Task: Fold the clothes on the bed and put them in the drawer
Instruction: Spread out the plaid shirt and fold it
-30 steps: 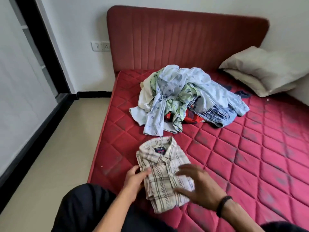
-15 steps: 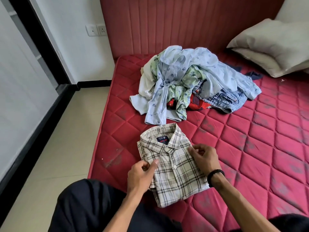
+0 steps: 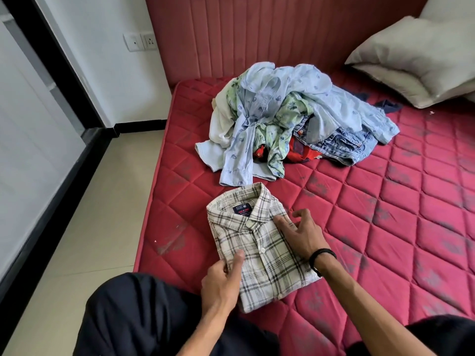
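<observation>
A folded cream plaid shirt lies collar up near the front left corner of the red quilted mattress. My left hand pinches the shirt's left edge, thumb on top and fingers tucked under. My right hand, with a black wristband, rests on the shirt's right side with fingers spread and fairly straight. Behind the shirt sits a loose pile of clothes: light blue printed shirts, a green floral one, something red and blue jeans. No drawer is in view.
Two cream pillows lean at the back right against the red padded headboard. A dark cloth lies by the pillows. Beige tiled floor runs along the mattress's left side. My dark-trousered knees are at the bottom.
The camera has come closer and tilted down. My right hand opened and slid across the shirt's right shoulder. My left hand stays at the left edge.
</observation>
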Motion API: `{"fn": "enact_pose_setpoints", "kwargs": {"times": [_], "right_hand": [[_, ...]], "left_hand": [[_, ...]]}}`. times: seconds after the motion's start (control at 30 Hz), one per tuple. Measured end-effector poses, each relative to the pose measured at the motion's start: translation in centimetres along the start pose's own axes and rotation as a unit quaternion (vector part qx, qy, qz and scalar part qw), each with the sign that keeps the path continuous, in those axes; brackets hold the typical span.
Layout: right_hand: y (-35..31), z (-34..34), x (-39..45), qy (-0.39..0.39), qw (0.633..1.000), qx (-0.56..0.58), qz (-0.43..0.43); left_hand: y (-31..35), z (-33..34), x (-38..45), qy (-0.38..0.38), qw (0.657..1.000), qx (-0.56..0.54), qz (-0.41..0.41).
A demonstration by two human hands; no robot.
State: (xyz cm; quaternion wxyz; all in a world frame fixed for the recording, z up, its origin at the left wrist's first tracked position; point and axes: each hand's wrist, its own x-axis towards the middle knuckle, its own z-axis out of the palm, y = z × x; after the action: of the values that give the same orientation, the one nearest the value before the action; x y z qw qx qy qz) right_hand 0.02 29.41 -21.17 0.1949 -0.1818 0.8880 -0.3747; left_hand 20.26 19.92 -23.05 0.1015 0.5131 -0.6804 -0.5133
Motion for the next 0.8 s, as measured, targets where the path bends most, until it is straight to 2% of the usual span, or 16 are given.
{"fn": "enact_pose_setpoints", "kwargs": {"times": [0.07,0.13,0.2,0.27,0.33,0.43,0.5,0.6,0.7,0.8], "right_hand": [[-0.9,-1.1,0.8,-0.086,0.994,0.026,0.066],[-1.4,-2.2,1.9,-0.187,0.973,0.087,0.100],[-1.4,-3.0,2.7,-0.240,0.954,0.135,0.121],[-1.9,-4.1,2.8,-0.247,0.953,0.135,0.111],[-1.9,-6.0,2.8,-0.210,0.965,0.130,0.087],[-0.3,-10.6,2.7,-0.148,0.976,0.147,0.055],[2.1,-14.5,2.5,-0.083,0.978,0.180,0.068],[6.4,-21.0,1.5,0.022,0.962,0.249,0.107],[10.6,-27.0,0.5,0.114,0.932,0.317,0.130],[14.1,-31.4,0.4,0.166,0.895,0.395,0.121]], "left_hand": [[0.2,0.0,-0.7,0.025,0.986,0.153,0.067],[-0.1,0.3,-0.4,0.072,0.972,0.206,0.084],[0.3,0.4,0.4,0.073,0.987,0.142,0.035],[1.5,0.7,0.6,0.037,0.999,-0.007,-0.028],[3.0,2.1,0.0,-0.029,0.994,-0.069,-0.083],[5.1,5.7,-0.1,-0.084,0.992,-0.052,-0.073],[7.8,8.6,0.3,-0.072,0.996,-0.039,-0.020],[13.5,14.1,0.8,-0.054,0.992,0.048,0.099],[20.0,20.5,1.3,-0.080,0.959,0.126,0.241],[26.3,26.1,2.0,-0.105,0.918,0.197,0.328]]}}
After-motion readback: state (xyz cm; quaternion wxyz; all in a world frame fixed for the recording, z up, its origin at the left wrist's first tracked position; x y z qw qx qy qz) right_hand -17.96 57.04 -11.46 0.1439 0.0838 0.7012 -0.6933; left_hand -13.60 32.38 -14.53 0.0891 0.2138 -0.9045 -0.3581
